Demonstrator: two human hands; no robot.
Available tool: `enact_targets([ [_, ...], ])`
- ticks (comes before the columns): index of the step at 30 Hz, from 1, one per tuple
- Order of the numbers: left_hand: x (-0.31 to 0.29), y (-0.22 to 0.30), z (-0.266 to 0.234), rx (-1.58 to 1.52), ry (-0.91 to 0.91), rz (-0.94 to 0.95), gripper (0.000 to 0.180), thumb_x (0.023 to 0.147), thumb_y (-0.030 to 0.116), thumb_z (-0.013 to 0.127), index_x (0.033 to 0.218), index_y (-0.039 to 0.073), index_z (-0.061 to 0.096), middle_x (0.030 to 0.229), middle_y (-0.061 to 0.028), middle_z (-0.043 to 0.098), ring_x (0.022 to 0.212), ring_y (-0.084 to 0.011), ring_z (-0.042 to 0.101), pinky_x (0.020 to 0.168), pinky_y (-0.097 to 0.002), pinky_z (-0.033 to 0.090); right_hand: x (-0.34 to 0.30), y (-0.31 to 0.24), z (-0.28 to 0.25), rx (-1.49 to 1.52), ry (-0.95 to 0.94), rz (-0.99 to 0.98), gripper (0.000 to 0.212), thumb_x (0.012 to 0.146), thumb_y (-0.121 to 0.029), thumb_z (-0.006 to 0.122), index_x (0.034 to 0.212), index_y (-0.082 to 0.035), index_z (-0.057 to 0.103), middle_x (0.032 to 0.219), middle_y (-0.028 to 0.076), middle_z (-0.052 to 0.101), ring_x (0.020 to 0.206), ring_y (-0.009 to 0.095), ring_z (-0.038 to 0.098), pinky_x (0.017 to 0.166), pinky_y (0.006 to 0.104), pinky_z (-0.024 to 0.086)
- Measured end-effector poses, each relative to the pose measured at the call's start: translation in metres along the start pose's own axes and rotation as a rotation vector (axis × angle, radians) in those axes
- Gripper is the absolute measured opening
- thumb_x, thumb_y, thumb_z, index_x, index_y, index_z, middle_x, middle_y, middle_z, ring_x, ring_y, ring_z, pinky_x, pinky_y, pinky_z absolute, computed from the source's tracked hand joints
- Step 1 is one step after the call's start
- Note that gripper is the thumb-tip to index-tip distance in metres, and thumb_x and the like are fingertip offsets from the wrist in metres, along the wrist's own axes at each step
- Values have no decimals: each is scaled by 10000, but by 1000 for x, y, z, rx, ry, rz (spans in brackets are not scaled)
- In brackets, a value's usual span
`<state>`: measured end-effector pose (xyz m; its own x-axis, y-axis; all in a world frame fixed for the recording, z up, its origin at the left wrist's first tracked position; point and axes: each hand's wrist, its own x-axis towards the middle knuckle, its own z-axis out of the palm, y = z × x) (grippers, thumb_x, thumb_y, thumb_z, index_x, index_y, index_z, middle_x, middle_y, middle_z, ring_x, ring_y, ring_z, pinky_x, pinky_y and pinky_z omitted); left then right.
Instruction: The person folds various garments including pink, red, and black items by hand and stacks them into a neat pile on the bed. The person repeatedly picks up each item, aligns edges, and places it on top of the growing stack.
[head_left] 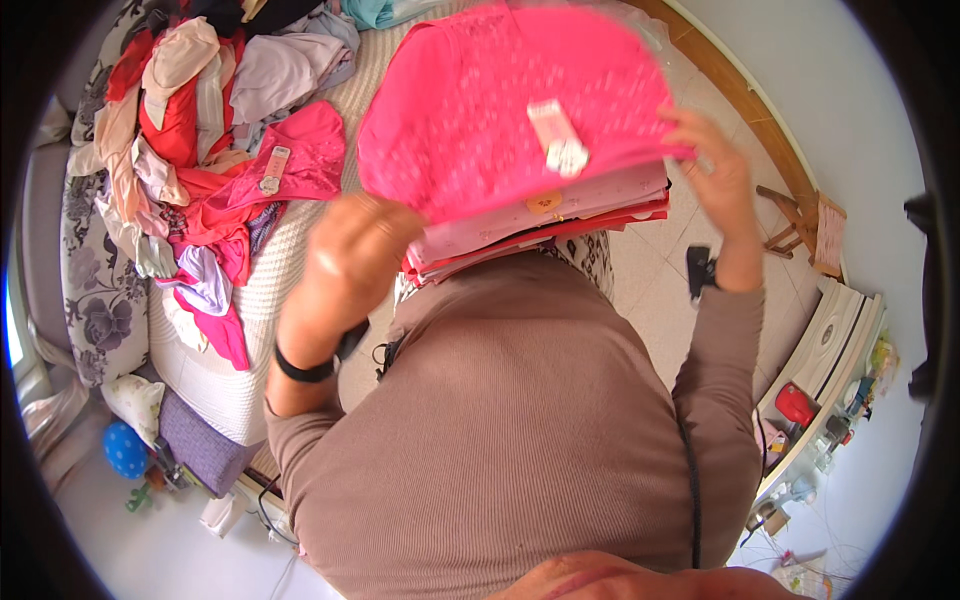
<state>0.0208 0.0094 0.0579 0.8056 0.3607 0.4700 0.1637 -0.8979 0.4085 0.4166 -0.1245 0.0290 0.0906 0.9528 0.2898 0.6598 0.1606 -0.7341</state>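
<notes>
Bright pink briefs (460, 110) with a speckled pattern are spread out in front of me, one rounded edge away from my body. A paper tag (556, 138) hangs on their front. My left hand (360, 245) is closed at their near left corner, its fingertips partly hidden. At the near right corner, my right hand (712, 165) pinches the edge, slightly blurred. Directly beneath lies a stack of flat garments (500, 225) in pale pink and red, with a round yellowish tag (545, 201) showing. The stack rests over my lap, on a black-and-white patterned cloth (590, 255).
A jumbled heap of clothes (185, 160) covers the sofa (200, 390) at left, including another tagged pink garment (300, 160). A blue balloon (125, 450) sits at lower left. At right stand a small wooden stool (785, 220) and a white cabinet (825, 340) with a red object on it.
</notes>
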Motion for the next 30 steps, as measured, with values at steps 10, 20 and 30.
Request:
enact_targets([
  [10,-33,2,19,-101,-182,-95,174,737,39,715,911,40,699,851,-85,647,760,-289,620,674,-393,509,-43,8,26,-244,11,-7,321,757,119,626,1031,-37,690,1268,78,693,1185,320,592,1018,416,468],
  [20,-26,-8,14,-281,-203,-186,184,885,154,761,993,20,696,972,-120,653,917,-312,632,817,-403,508,-42,-8,18,-465,-147,-10,412,734,145,516,1087,-10,663,1338,115,643,1249,346,553,1073,451,412],
  [30,-150,-162,53,595,114,-711,529,771,-35,659,1290,63,631,1387,-159,555,1309,-335,518,1049,-484,443,-40,-23,24,-330,90,46,424,922,80,510,1331,14,600,1361,165,626,1272,316,584,1104,409,430],
])
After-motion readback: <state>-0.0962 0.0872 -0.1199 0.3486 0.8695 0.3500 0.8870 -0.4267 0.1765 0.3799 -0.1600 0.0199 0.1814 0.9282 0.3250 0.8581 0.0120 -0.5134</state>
